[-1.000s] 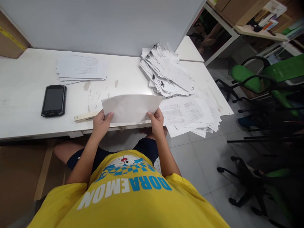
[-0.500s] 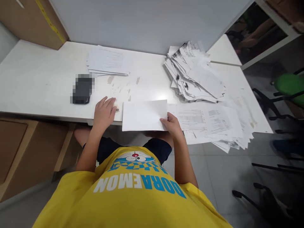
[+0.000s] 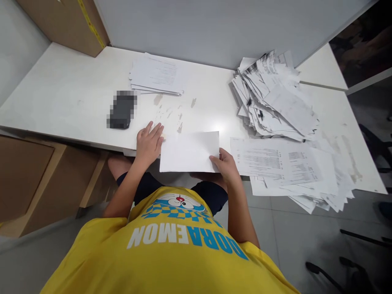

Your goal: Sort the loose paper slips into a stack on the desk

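Observation:
A blank white sheet of paper (image 3: 186, 153), maybe more than one layer, lies over the table's front edge. My right hand (image 3: 226, 163) grips its right edge, thumb on top and fingers underneath. My left hand (image 3: 148, 143) rests on the tabletop by the sheet's left edge, palm down, fingers stretched out and a little apart. Right of my right hand, a spread of printed sheets (image 3: 257, 159) overlaps the front edge of the table.
A tall untidy heap of papers (image 3: 275, 98) stands at the back right. A neater paper stack (image 3: 156, 73) lies at the back left, with a dark pixelated object (image 3: 122, 110) before it. A grey partition (image 3: 199, 28) and a cardboard box (image 3: 70, 24) border the white table (image 3: 76, 94).
The view has swung left. The blank sheet and my right hand have shifted left, leaving a gap before the printed sheets. My left hand is now closer to the blank sheet's left edge.

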Tool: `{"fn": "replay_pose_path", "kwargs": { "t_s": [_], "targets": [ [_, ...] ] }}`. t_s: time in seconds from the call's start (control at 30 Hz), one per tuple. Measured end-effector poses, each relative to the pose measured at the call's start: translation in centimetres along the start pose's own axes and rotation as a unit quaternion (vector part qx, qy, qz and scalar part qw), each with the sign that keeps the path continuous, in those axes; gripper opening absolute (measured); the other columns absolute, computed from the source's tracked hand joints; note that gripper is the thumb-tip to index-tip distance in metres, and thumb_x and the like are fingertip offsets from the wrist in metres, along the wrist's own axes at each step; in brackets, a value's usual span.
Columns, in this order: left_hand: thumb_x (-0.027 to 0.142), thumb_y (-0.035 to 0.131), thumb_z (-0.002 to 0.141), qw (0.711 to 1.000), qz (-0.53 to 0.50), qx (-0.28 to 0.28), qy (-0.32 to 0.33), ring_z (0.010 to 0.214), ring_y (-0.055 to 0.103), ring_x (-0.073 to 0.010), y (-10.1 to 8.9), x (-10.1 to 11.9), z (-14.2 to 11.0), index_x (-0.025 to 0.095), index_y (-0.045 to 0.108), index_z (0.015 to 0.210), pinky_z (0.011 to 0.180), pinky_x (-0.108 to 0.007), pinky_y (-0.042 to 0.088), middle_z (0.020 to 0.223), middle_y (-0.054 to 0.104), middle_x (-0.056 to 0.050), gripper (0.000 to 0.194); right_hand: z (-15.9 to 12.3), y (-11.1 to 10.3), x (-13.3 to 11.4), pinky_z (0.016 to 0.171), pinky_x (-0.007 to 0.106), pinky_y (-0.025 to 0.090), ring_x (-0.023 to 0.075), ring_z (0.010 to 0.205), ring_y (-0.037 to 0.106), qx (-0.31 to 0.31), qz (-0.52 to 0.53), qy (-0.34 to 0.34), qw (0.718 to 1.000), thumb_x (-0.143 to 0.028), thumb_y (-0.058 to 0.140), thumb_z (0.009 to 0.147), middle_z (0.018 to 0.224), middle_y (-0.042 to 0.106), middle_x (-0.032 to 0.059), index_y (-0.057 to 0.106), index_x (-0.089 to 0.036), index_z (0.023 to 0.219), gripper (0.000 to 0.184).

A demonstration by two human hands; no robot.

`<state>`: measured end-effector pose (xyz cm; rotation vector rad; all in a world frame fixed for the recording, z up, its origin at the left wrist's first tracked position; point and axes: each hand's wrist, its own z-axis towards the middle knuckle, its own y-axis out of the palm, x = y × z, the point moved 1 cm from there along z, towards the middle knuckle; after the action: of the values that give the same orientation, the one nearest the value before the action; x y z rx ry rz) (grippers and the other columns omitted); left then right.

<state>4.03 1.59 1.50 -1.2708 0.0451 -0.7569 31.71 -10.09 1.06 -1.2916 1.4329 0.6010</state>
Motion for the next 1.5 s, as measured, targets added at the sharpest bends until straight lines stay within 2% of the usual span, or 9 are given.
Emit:
{"fn": "replay_pose_path", "kwargs": {
  "t_s": [0.33, 0.6, 0.77, 0.9, 1.03, 1.13, 1.23, 1.37, 1.5],
  "targets": [
    [0.032, 0.038, 0.099, 0.999, -0.003, 0.032, 0.001, 0.155, 0.013, -0.0311, 0.6, -0.1, -0.2, 0.027, 0.051, 0.144, 0.123, -0.058, 0.009, 0.155, 0.047, -0.005, 0.047, -0.2, -0.3, -2.0, 0.068, 0.037, 0.049, 0.0234, 0.077, 0.059, 0.008, -0.069, -0.030, 0.997, -0.035, 0.058, 0.076, 0.082, 0.067, 0.0034, 0.065, -0.022, 0.093, 0.023],
    [0.059, 0.033, 0.098, 0.998, -0.048, 0.043, -0.007, 0.155, -0.002, -0.0373, -0.5, 0.0, -0.3, 0.022, 0.027, 0.157, 0.122, -0.063, -0.007, 0.162, 0.033, -0.013, 0.070, 0.1, -6.1, -5.0, 0.071, 0.036, 0.048, 0.0243, 0.081, 0.060, 0.117, -0.077, -0.086, 0.986, -0.034, 0.059, 0.077, 0.086, 0.068, 0.0045, 0.065, -0.021, 0.095, 0.023],
    [0.064, 0.043, 0.095, 0.954, -0.294, 0.034, -0.052, 0.156, 0.012, -0.0300, -2.5, 5.4, -0.1, 0.036, -0.006, 0.159, 0.124, -0.051, 0.022, 0.169, 0.012, -0.008, 0.085, 1.2, -4.9, -5.7, 0.074, 0.036, 0.052, 0.0228, 0.087, 0.062, 0.118, 0.034, -0.159, 0.980, -0.038, 0.065, 0.080, 0.093, 0.069, 0.0041, 0.065, -0.023, 0.105, 0.029],
    [0.052, 0.063, 0.089, 0.904, -0.399, 0.040, -0.150, 0.149, 0.033, -0.0293, -2.4, 6.3, 3.4, 0.035, 0.025, 0.154, 0.121, -0.046, 0.035, 0.161, 0.035, -0.005, 0.077, 2.9, -2.3, -6.3, 0.080, 0.036, 0.056, 0.0209, 0.093, 0.064, 0.065, 0.088, -0.213, 0.971, -0.044, 0.065, 0.085, 0.103, 0.069, 0.0031, 0.063, -0.028, 0.112, 0.032],
    [0.039, 0.076, 0.078, 0.902, -0.379, 0.070, -0.197, 0.137, 0.049, -0.0296, -1.8, -0.2, 11.9, 0.031, 0.040, 0.143, 0.118, -0.049, 0.042, 0.148, 0.053, -0.003, 0.075, 8.5, -5.3, -6.5, 0.081, 0.038, 0.057, 0.0197, 0.093, 0.067, 0.120, 0.053, -0.238, 0.962, -0.059, 0.050, 0.093, 0.118, 0.064, 0.0053, 0.054, -0.032, 0.125, 0.042],
    [0.043, 0.083, 0.069, 0.912, -0.316, 0.114, -0.236, 0.137, 0.045, -0.0284, -1.8, -6.3, 18.0, 0.023, 0.035, 0.142, 0.125, -0.053, 0.030, 0.146, 0.054, 0.001, 0.089, 15.7, -10.8, -6.8, 0.090, 0.047, 0.054, 0.0255, 0.106, 0.065, 0.250, -0.113, -0.239, 0.932, -0.065, 0.037, 0.095, 0.127, 0.059, 0.0123, 0.051, -0.026, 0.130, 0.053],
    [0.064, 0.083, 0.062, 0.917, -0.280, 0.103, -0.265, 0.149, 0.026, -0.0327, -1.9, -10.0, 20.6, 0.023, 0.023, 0.149, 0.130, -0.054, 0.009, 0.144, 0.056, 0.006, 0.113, 23.1, -15.7, -7.2, 0.106, 0.056, 0.041, 0.0361, 0.133, 0.048, 0.290, -0.323, -0.160, 0.887, -0.062, 0.041, 0.094, 0.141, 0.049, 0.0232, 0.048, -0.016, 0.137, 0.064],
    [0.087, 0.071, 0.054, 0.950, -0.210, 0.140, -0.183, 0.154, -0.015, -0.0348, -2.1, -9.6, 19.9, 0.019, 0.011, 0.156, 0.126, -0.053, -0.016, 0.158, 0.040, 0.005, 0.136, 29.2, -18.8, -6.7, 0.115, 0.064, 0.026, 0.0412, 0.144, 0.033, 0.231, -0.450, -0.090, 0.858, -0.057, 0.048, 0.090, 0.151, 0.043, 0.0246, 0.048, -0.011, 0.140, 0.068],
    [0.084, 0.067, 0.065, 0.977, -0.170, 0.126, -0.023, 0.155, -0.016, -0.0302, -2.3, -6.2, 18.5, 0.022, 0.020, 0.155, 0.125, -0.045, -0.022, 0.168, 0.011, 0.012, 0.119, 30.7, -19.8, -5.7, 0.105, 0.063, 0.038, 0.0418, 0.127, 0.051, 0.251, -0.435, -0.090, 0.860, -0.058, 0.044, 0.092, 0.127, 0.061, 0.0258, 0.059, -0.009, 0.129, 0.064]
  ]
}}
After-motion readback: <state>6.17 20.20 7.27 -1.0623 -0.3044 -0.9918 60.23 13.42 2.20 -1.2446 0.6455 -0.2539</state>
